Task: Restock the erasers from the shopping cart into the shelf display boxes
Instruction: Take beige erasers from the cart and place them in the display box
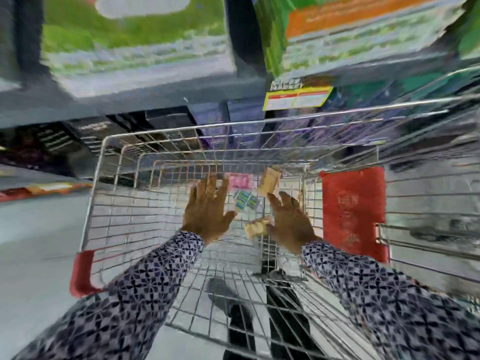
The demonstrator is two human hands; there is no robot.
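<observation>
The picture is blurred by motion. A wire shopping cart (104, 178) fills the middle of the view. On its floor lie small eraser packs: a pink one (240, 181), a blue-green one (246, 201), a tan one (268, 181) and a second tan one (255, 228). My left hand (207, 209) reaches down into the cart with fingers spread, holding nothing, just left of the pink and blue-green packs. My right hand (288, 222) is also inside the cart, fingers apart, next to the nearer tan pack; whether it touches that pack I cannot tell.
Shelves with green and orange packaging (363, 35) rise behind the cart, with a yellow-framed price tag (296, 98) on the shelf edge. A red flap (353, 211) hangs on the cart's right side and a red handle end (81, 272) sits at its left. Grey floor lies to the left.
</observation>
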